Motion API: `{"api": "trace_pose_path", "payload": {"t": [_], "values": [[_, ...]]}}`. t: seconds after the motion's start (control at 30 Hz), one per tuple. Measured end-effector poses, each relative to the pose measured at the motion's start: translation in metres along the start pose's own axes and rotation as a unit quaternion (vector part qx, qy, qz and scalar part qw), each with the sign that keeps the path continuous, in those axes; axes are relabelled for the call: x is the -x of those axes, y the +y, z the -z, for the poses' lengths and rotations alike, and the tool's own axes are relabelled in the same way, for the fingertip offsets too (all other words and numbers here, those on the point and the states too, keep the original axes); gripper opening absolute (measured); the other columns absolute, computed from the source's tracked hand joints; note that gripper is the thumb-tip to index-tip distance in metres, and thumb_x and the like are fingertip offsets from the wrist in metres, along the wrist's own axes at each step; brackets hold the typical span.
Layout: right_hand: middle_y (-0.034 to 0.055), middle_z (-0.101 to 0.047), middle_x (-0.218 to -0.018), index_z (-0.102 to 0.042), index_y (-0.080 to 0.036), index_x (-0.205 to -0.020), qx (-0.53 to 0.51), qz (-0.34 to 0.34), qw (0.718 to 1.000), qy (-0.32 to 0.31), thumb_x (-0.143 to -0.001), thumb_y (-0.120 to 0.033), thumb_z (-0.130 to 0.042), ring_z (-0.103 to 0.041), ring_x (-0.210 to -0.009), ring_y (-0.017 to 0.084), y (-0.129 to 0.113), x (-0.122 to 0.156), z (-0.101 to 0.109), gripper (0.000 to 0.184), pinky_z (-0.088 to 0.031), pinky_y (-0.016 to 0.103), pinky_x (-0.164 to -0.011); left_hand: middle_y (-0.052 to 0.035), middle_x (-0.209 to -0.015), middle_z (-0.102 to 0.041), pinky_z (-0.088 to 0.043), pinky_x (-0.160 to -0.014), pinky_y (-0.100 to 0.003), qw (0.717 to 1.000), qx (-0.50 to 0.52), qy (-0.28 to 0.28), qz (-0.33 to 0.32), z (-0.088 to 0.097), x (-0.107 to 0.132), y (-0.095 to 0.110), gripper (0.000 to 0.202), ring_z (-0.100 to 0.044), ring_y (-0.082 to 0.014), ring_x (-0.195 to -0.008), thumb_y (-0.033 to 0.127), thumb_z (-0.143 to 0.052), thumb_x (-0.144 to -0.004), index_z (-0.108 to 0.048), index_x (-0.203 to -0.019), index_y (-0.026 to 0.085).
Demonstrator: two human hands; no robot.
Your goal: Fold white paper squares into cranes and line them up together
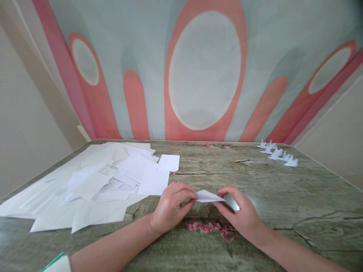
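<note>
A small folded piece of white paper point(207, 196) is held between both hands just above the table point(283, 196). My left hand point(172, 206) pinches its left end with fingers curled closed. My right hand point(239, 211) pinches the right end, thumb and fingers pressed together. Both forearms rest near the table's front edge.
A loose heap of white paper sheets point(93, 185) covers the table's left side. Several small folded paper figures point(279, 154) stand in a row at the far right. A patterned curtain point(204, 68) hangs behind the table. A pink flower print point(210, 227) marks the tabletop between my wrists.
</note>
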State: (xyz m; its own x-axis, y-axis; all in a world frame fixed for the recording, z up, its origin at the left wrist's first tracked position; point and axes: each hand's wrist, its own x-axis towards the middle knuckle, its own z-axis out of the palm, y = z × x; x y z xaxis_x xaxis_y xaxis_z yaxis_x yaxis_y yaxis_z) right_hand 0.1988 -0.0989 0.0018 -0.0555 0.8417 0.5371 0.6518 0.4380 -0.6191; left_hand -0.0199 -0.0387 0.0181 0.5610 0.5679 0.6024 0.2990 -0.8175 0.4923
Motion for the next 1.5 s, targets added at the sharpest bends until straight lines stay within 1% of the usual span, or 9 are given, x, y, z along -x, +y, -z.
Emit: {"api": "trace_pose_path", "payload": {"t": [0.13,0.23,0.33,0.47,0.67,1.03,1.23,1.33,1.5], "values": [[0.0072,-0.052,-0.104,-0.045,-0.022,-0.109,0.018,0.110,0.994,0.008,-0.079,-0.014,-0.057,-0.053,-0.098,0.020,0.000,-0.002,0.003,0.034,-0.046,0.037,-0.084,-0.0043,-0.085,-0.063,-0.047,-0.076,-0.029,1.000,0.014,-0.015,0.019,-0.001,0.000,-0.001,0.011,-0.058,-0.0149,-0.082,0.014,-0.054,-0.081,-0.064,-0.083,0.019],[0.0098,-0.041,-0.122,-0.045,-0.026,-0.119,0.088,0.180,0.978,-0.060,-0.079,-0.006,-0.051,-0.047,-0.110,0.022,-0.001,-0.002,0.007,0.045,-0.044,0.041,-0.088,-0.0050,-0.091,-0.061,-0.046,-0.079,-0.029,0.999,0.019,-0.032,0.024,0.000,0.000,-0.001,0.013,-0.057,-0.0155,-0.087,0.012,-0.054,-0.080,-0.065,-0.082,0.019],[0.0109,-0.035,-0.128,-0.042,-0.026,-0.124,0.122,0.189,0.968,-0.111,-0.078,-0.005,-0.048,-0.042,-0.116,0.025,-0.002,-0.002,0.011,0.051,-0.042,0.044,-0.090,-0.0054,-0.094,-0.058,-0.044,-0.080,-0.029,0.999,-0.002,-0.029,0.014,0.001,-0.001,0.001,0.012,-0.054,-0.0163,-0.090,0.013,-0.056,-0.080,-0.067,-0.080,0.020],[0.0125,-0.035,-0.129,-0.036,-0.023,-0.128,0.094,0.225,0.961,-0.128,-0.078,-0.016,-0.054,-0.040,-0.116,0.027,-0.005,-0.002,0.015,0.054,-0.038,0.049,-0.092,-0.0035,-0.078,-0.051,-0.041,-0.068,-0.027,0.999,-0.051,-0.013,0.004,0.001,0.000,0.002,0.012,-0.049,-0.0155,-0.077,0.016,-0.058,-0.081,-0.068,-0.077,0.021],[0.0125,-0.034,-0.134,-0.047,-0.024,-0.123,0.105,0.309,0.930,-0.168,-0.078,-0.027,-0.055,-0.040,-0.116,0.030,-0.010,-0.004,0.017,0.046,-0.036,0.052,-0.090,-0.0016,-0.068,-0.048,-0.033,-0.061,-0.026,0.995,-0.083,0.007,-0.050,0.000,-0.001,0.001,0.014,-0.044,-0.0138,-0.068,0.016,-0.057,-0.082,-0.067,-0.072,0.019],[0.0118,-0.060,-0.107,-0.045,-0.014,-0.122,0.102,0.346,0.926,-0.107,-0.077,-0.012,-0.060,-0.053,-0.100,0.021,-0.009,-0.001,0.014,0.047,-0.043,0.039,-0.084,-0.0009,-0.064,-0.051,-0.031,-0.060,-0.027,0.990,-0.103,0.000,-0.099,0.003,0.000,0.002,0.017,-0.042,-0.0125,-0.064,0.018,-0.054,-0.085,-0.064,-0.071,0.019],[0.0088,-0.063,-0.096,-0.040,-0.015,-0.124,0.100,0.307,0.944,-0.066,-0.077,-0.005,-0.057,-0.057,-0.087,0.019,-0.005,0.001,0.009,0.052,-0.045,0.037,-0.076,-0.0002,-0.065,-0.051,-0.029,-0.060,-0.027,0.985,-0.121,-0.002,-0.126,0.001,0.001,0.002,0.013,-0.041,-0.0122,-0.063,0.017,-0.055,-0.084,-0.066,-0.078,0.022],[0.0056,-0.062,-0.087,-0.041,-0.019,-0.122,0.086,0.227,0.969,-0.037,-0.079,-0.006,-0.053,-0.056,-0.077,0.018,0.000,0.000,0.007,0.046,-0.044,0.036,-0.069,-0.0003,-0.066,-0.052,-0.029,-0.061,-0.028,0.984,-0.124,-0.005,-0.128,0.002,0.002,0.001,0.012,-0.041,-0.0122,-0.064,0.018,-0.056,-0.085,-0.066,-0.082,0.023],[0.0041,-0.058,-0.086,-0.046,-0.022,-0.113,0.026,0.071,0.997,0.001,-0.083,-0.013,-0.049,-0.055,-0.079,0.018,0.004,0.000,0.005,0.031,-0.044,0.035,-0.073,-0.0008,-0.069,-0.054,-0.030,-0.061,-0.027,0.987,-0.106,-0.003,-0.121,0.002,0.002,0.000,0.012,-0.044,-0.0123,-0.065,0.015,-0.056,-0.084,-0.066,-0.083,0.022]]}}
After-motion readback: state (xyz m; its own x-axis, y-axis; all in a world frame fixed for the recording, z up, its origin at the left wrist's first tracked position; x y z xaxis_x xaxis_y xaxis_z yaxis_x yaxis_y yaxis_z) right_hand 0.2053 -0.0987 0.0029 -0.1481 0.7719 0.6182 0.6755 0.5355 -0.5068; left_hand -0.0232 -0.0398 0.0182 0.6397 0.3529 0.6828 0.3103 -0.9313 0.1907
